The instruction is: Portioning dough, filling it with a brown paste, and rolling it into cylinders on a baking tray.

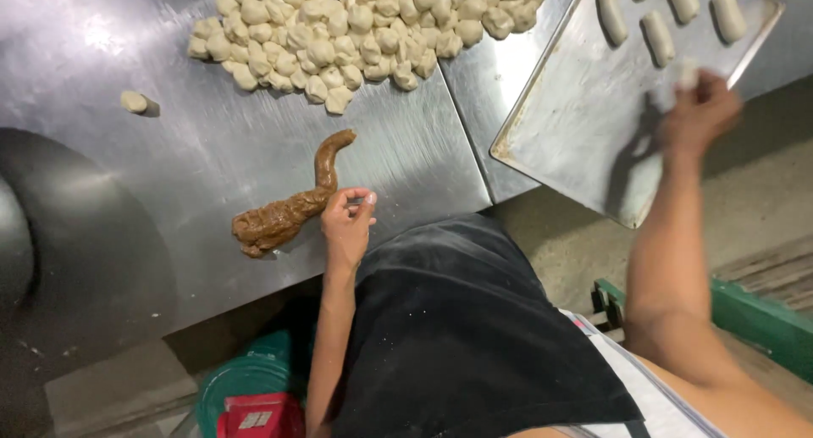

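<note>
Black apron (457,336) in foreground. Left hand (345,222) pinches brown filling (284,213) on steel table (212,150); right hand (699,112) sets a dough piece (688,74) on metal tray (576,124) holding shaped rolls (657,36). Dough heap (356,27) beyond.

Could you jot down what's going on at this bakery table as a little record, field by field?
Surface: steel table
Left hand: at the table's near edge, fingertips pinched together, touching the brown paste strip
Right hand: over the metal baking tray, holding a pale dough piece
Tray contents: a few shaped dough rolls along its far end
Far side of table: big heap of small dough lumps
Stray item: one dough lump alone at the left
Clothing: dark apron
</note>
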